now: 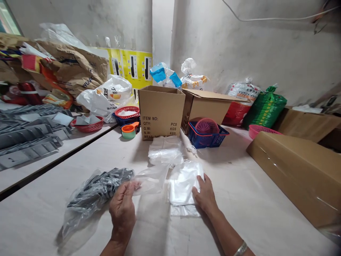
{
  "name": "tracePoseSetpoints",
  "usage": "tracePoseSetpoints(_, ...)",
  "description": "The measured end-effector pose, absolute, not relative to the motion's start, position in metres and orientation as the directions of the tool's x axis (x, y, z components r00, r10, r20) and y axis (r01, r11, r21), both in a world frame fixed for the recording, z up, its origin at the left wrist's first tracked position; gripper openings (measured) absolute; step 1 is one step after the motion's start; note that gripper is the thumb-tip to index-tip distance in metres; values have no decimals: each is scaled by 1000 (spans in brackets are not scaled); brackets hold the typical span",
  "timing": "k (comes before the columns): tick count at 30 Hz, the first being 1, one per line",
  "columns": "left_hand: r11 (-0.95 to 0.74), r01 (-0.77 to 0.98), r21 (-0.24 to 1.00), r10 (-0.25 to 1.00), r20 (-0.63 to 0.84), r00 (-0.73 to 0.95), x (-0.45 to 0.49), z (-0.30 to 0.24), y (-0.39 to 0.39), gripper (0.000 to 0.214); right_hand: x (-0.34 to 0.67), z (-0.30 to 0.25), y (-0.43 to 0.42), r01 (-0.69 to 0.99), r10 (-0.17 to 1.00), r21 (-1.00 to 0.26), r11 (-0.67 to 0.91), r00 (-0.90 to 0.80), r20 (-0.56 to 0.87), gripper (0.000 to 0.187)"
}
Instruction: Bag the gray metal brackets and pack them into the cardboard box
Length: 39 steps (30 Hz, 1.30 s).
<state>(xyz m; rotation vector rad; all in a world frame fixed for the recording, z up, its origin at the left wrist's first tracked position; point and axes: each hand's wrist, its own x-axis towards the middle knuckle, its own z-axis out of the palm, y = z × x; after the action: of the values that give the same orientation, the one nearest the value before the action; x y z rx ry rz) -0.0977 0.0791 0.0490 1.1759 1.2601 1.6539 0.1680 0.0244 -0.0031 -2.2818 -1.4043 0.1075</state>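
Between the thumb and fingers of my left hand (123, 206) is the edge of a clear plastic bag (151, 179), which stretches toward the right. My right hand (205, 193) rests on the right side of a stack of clear plastic bags (183, 188), its thumb and fingers apart. Left of my left hand lies a larger clear bag (87, 206) filled with dark grey pieces (102, 186); what these are I cannot make out. Another pile of folded clear plastic (165, 151) sits just behind the stack.
An open carton (162, 113) stands at the back centre, beside a second carton (206, 106) and a blue basket (209, 138). A tape dispenser (129, 131) is left of them. Grey folded parts (29, 131) cover the left table. A long carton (298, 174) lies at right.
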Motion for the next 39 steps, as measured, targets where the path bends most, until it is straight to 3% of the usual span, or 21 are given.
tracePoseSetpoints(11,-275,17,961,913,267,-309,-100,42,83,28,152,-10,38,706,830,-631,-321,531,173,59)
tracePoseSetpoints(19,-249,22,968,928,245,-282,-100,38,84,29,152,7,32,668,830,-677,-311,538,149,53)
tracePoseSetpoints(23,-386,159,909,894,411,-178,-94,41,71,25,168,17,10,698,827,-625,-350,543,144,53)
tracePoseSetpoints(26,-524,293,800,809,575,-123,-86,44,61,21,169,28,-3,742,766,-536,-403,594,246,48)
tracePoseSetpoints(28,-585,344,735,753,650,-108,-79,43,57,18,162,37,-10,773,733,-548,-320,568,374,46)
tracePoseSetpoints(30,-616,364,699,726,682,-82,-71,40,55,17,149,46,-18,802,725,-582,-136,481,493,44)
tracePoseSetpoints(33,-634,393,666,715,698,-30,-56,33,54,16,127,50,-28,845,731,-530,76,314,605,48)
tracePoseSetpoints(37,-661,448,602,680,733,20,-42,25,52,15,108,35,-30,908,738,-412,70,231,634,66)
tracePoseSetpoints(39,-684,481,548,654,753,72,-39,22,52,14,108,24,-26,907,736,-420,18,272,620,58)
